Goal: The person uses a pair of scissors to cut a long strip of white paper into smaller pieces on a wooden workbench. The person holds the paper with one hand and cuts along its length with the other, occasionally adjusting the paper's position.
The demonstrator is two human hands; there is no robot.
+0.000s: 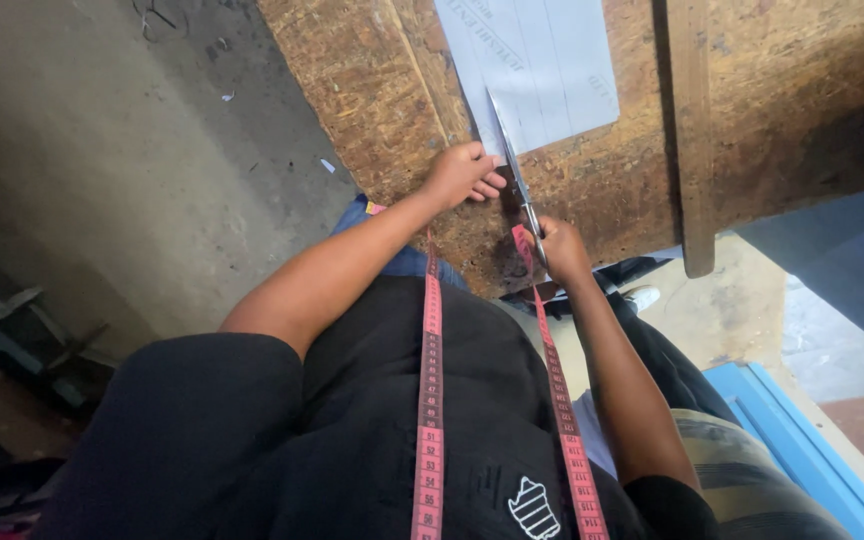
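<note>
The right hand (562, 250) is closed around the handles of a pair of scissors (515, 170), whose blades point away from the body and lie into the near edge of a pale sheet of paper (542, 60). The left hand (464, 172) rests just beside the blades, fingers curled and pressing down on the corner of the sheet and on the board beneath it. The paper is a whitish rectangle with faint ruled lines and some small grey print along its edges; it lies flat on a rough chipboard table (372, 90), brown and speckled, near the table's front edge. A long wooden strip (694, 140) lies across the board to the right of the paper, its end jutting past the edge. A pink measuring tape (430, 400) hangs round the person's neck, its two ends running down over a black shirt (372, 440) toward the table. Left of the table the concrete floor (102, 150) is grey and dusty, with small scraps on it. At lower right a blue frame (802, 440) lies on the floor.
</note>
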